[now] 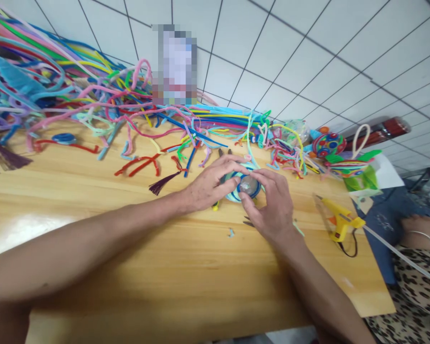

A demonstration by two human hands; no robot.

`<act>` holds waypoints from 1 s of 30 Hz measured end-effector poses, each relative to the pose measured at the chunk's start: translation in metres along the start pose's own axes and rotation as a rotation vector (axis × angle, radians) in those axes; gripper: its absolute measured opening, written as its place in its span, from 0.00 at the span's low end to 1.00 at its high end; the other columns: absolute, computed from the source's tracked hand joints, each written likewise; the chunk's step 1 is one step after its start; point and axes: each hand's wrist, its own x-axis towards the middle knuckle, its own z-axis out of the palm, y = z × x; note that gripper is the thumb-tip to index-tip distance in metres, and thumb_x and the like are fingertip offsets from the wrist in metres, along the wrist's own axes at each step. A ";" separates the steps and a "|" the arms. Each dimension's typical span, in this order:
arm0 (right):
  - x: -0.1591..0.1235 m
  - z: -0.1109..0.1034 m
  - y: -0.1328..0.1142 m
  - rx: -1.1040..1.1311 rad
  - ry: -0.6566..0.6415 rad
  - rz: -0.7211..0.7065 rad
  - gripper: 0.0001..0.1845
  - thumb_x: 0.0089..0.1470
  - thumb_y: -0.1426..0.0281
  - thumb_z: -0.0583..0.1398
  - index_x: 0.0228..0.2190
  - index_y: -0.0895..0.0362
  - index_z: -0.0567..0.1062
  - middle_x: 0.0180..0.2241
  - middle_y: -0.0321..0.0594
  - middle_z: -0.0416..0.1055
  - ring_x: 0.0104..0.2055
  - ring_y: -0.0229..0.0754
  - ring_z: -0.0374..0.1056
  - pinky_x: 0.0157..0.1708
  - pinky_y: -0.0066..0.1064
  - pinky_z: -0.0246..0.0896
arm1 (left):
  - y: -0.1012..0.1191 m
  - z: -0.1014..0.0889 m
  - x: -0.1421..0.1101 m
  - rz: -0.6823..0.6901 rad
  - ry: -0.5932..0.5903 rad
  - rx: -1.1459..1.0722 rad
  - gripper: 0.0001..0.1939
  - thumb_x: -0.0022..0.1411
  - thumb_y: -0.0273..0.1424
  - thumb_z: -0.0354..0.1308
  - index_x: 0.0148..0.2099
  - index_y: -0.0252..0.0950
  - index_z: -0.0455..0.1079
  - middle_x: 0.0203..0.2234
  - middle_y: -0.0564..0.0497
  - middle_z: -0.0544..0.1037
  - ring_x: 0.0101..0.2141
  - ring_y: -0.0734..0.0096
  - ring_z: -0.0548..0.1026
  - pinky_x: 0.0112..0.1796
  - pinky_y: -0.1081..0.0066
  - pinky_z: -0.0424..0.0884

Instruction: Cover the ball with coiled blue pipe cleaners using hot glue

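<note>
Both hands are on a round piece (249,186) at the middle of the table, with rings of pale green and dark blue pipe cleaner around a clear, shiny centre. My left hand (213,180) grips its left side, the thumb resting on the blue ring. From the right, my right hand (274,203) holds the rim between thumb and curled fingers. A pale green pipe cleaner (249,129) rises behind the piece. Partly hidden under my left hand is a tool with a yellow and black end (215,206). A small blue scrap (230,232) lies in front.
Heaped pipe cleaners (74,71) in many colours line the wall side. A dark tassel (163,183) lies left of my hands. To the right are a yellow glue gun (342,220) and a decorated red ball (328,144). Another person's arm (419,231) shows at the right edge.
</note>
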 end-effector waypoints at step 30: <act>-0.002 -0.002 0.000 -0.084 -0.018 -0.034 0.25 0.64 0.67 0.64 0.61 0.46 0.70 0.51 0.48 0.75 0.51 0.55 0.74 0.49 0.51 0.74 | 0.004 0.002 0.000 -0.085 -0.019 -0.130 0.09 0.76 0.30 0.53 0.55 0.41 0.68 0.61 0.44 0.75 0.66 0.60 0.71 0.68 0.51 0.68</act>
